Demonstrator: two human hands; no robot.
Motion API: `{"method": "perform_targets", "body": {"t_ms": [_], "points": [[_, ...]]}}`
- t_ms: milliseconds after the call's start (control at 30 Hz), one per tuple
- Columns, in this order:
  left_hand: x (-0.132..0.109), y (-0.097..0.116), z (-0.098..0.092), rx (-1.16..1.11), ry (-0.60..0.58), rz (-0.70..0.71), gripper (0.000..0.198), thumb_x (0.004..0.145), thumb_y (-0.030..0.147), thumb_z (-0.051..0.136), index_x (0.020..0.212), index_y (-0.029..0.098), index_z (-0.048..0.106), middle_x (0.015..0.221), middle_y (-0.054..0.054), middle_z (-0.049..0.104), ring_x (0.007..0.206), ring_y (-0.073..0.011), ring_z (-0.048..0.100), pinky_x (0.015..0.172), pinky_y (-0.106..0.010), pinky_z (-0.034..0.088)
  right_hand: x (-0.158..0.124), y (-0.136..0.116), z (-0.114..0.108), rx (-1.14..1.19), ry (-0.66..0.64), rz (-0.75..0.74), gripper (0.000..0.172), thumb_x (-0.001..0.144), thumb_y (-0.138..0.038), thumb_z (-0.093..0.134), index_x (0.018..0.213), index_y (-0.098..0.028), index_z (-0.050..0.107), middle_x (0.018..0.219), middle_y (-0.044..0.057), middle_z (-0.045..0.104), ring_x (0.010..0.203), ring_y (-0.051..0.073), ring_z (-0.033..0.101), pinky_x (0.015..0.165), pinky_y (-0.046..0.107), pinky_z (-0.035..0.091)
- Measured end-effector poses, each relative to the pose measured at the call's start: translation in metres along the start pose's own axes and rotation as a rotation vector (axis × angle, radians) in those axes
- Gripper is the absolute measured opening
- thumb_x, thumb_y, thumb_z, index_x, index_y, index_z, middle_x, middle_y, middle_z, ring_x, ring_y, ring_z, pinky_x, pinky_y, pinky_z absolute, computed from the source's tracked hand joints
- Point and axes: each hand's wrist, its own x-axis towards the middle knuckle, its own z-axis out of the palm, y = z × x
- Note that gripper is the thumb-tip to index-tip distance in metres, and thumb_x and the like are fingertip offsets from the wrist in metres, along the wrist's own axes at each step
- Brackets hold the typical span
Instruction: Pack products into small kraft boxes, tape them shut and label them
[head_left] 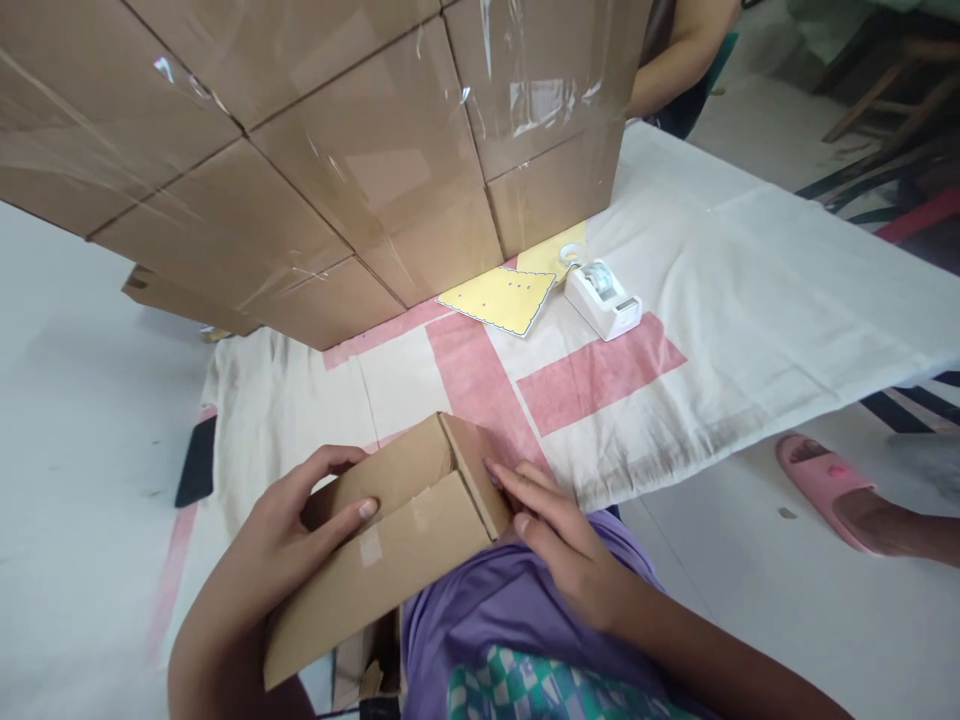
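Note:
A small brown cardboard box (409,560) is held tilted in front of me, over my lap and near the table edge. My left hand (304,530) grips its left part, with the thumb lying on the top and the fingers reaching over the far side. A gap shows between the top panels there. At the box's right end, my right hand (559,530) holds the end flap (480,470), fingers along the outside and thumb close to the near corner. A small piece of clear tape sits on the top panel.
A tall stack of taped cardboard boxes (375,170) fills the back of the cloth-covered table (735,290). A white tape dispenser (604,300) and yellow card (502,298) lie before it. Another person's arm (686,55) shows behind; a foot in a pink slipper (825,490) is at right.

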Motion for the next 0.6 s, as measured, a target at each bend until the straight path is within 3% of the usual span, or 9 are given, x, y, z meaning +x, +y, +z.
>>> {"method": "perform_targets", "body": {"t_ms": [67,200,367,500,600], "points": [[0.0,-0.001,0.0,0.003,0.015,0.005,0.042,0.085,0.063,0.063,0.107,0.027,0.064,0.105,-0.003,0.071,0.09,-0.0209,0.069,0.071,-0.024,0.056,0.0,0.001,-0.001,0.016,0.021,0.012,0.049,0.101,-0.03,0.047,0.149,-0.03,0.058,0.114,0.007,0.059,0.101,0.021,0.06,0.087,0.032,0.053],[-0.001,-0.006,0.001,-0.016,0.018,-0.011,0.043,0.084,0.063,0.064,0.108,0.027,0.064,0.106,-0.002,0.072,0.091,-0.0211,0.069,0.069,-0.023,0.057,-0.007,0.006,-0.003,0.017,0.055,0.026,0.048,0.101,-0.03,0.049,0.148,-0.034,0.058,0.124,0.006,0.062,0.108,0.021,0.06,0.092,0.033,0.053],[-0.003,-0.01,0.002,-0.033,-0.006,-0.021,0.043,0.084,0.062,0.065,0.11,0.028,0.063,0.105,-0.001,0.071,0.091,-0.0204,0.069,0.066,-0.021,0.055,-0.011,0.011,-0.003,-0.058,0.054,-0.033,0.041,0.102,-0.027,0.05,0.14,-0.026,0.066,0.098,0.004,0.057,0.089,0.017,0.059,0.082,0.031,0.052],[-0.003,-0.008,0.001,-0.061,-0.036,-0.037,0.044,0.083,0.063,0.066,0.11,0.028,0.062,0.104,-0.001,0.071,0.086,-0.0201,0.069,0.064,-0.021,0.055,-0.009,0.01,-0.005,-0.047,0.016,-0.034,0.042,0.102,-0.023,0.05,0.14,-0.025,0.066,0.096,0.003,0.055,0.088,0.016,0.057,0.082,0.031,0.05],[-0.003,-0.008,0.001,-0.03,-0.014,-0.012,0.043,0.083,0.063,0.066,0.108,0.027,0.063,0.105,-0.002,0.071,0.088,-0.0208,0.069,0.067,-0.022,0.056,-0.006,0.011,-0.008,-0.021,0.082,-0.09,0.045,0.102,-0.019,0.045,0.141,-0.029,0.065,0.097,0.003,0.056,0.09,0.016,0.057,0.083,0.031,0.05]]}}
